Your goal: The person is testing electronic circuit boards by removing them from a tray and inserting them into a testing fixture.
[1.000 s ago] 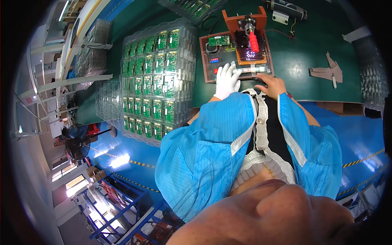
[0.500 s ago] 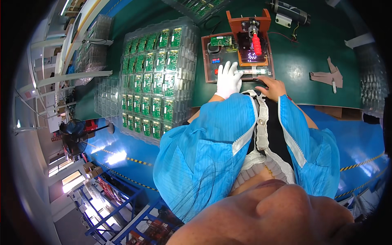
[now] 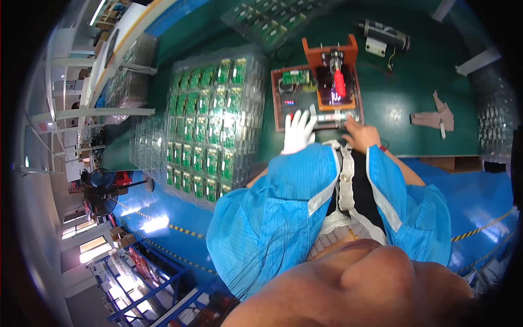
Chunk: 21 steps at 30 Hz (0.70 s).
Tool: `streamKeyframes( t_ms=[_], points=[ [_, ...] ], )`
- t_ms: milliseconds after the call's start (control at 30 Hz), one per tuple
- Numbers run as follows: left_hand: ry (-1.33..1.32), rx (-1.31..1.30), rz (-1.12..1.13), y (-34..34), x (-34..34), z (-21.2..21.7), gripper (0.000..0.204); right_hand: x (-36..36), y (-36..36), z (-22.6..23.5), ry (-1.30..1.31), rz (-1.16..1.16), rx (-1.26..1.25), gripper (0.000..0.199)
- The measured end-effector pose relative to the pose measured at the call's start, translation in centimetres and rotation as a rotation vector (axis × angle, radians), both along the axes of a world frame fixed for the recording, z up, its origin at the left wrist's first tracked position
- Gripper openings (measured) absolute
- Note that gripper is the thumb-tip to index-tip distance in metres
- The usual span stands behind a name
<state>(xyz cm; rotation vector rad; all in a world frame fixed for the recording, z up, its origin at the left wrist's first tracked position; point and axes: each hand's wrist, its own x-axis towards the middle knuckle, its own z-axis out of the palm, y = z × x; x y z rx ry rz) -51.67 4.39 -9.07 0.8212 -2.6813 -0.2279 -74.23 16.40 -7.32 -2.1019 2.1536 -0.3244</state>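
The left hand [image 3: 299, 133], in a white glove, has its fingers spread over the near-left corner of a brown-framed fixture box [image 3: 276, 101], grasping nothing. The right hand [image 3: 362, 136], bare, curls its fingers at the box's near-right corner; whether they pinch anything there, I cannot tell. The box lies directly ahead of both hands, and a pale strip [image 3: 328, 117] runs along its near edge between them. Just beyond the left fingertips is a small lit display [image 3: 289, 102], and farther ahead of that hand a green circuit board [image 3: 297, 77] lies inside the box. Beyond the gap between the hands, a clamp with a red handle [image 3: 339, 83] stands before a brown upright bracket [image 3: 310, 54]. Left of the gloved hand, well apart, is a stack of clear trays [image 3: 257, 103] holding rows of green boards [image 3: 200, 128]. To the right of the bare hand, a beige piece [image 3: 430, 118] lies on the green bench top [image 3: 392, 87]; far ahead and right is a dark cylinder [image 3: 384, 34].
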Motion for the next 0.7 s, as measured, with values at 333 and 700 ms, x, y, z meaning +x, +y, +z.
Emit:
streamKeyframes(
  t_ms=[333, 700],
  points=[
    [-0.161, -0.031, -0.01, 0.6, 0.8, -0.9, 0.069, 0.5, -1.3, -0.8, 0.145, 0.163, 0.249, 0.051],
    [-0.223, -0.004, 0.015, -0.2, 0.5, -1.2, 0.07, 0.3, -2.2, -0.1, 0.191, 0.18, 0.241, 0.055]
  ],
)
